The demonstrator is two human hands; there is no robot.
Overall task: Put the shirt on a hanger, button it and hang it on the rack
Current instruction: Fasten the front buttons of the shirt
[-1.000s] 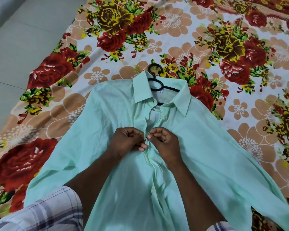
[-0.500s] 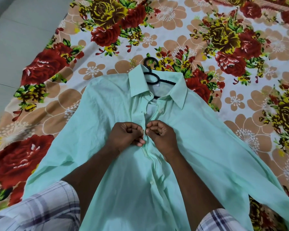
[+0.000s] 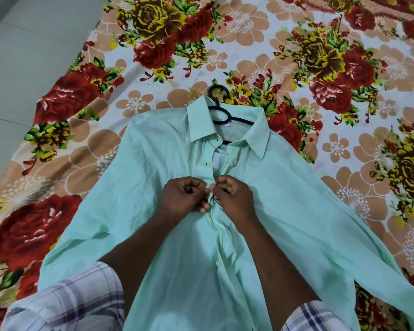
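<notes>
On floral sheet [image 3: 296, 32] — mint shirt [image 3: 153, 163], seemingly half-buttoned.

Home bedroom: floral bedsheet [image 3: 261, 44]

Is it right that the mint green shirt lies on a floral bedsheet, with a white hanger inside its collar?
Not quite. The hanger is black, not white, as the head view shows. The rest holds: the mint green shirt lies on the floral bedsheet.
</notes>
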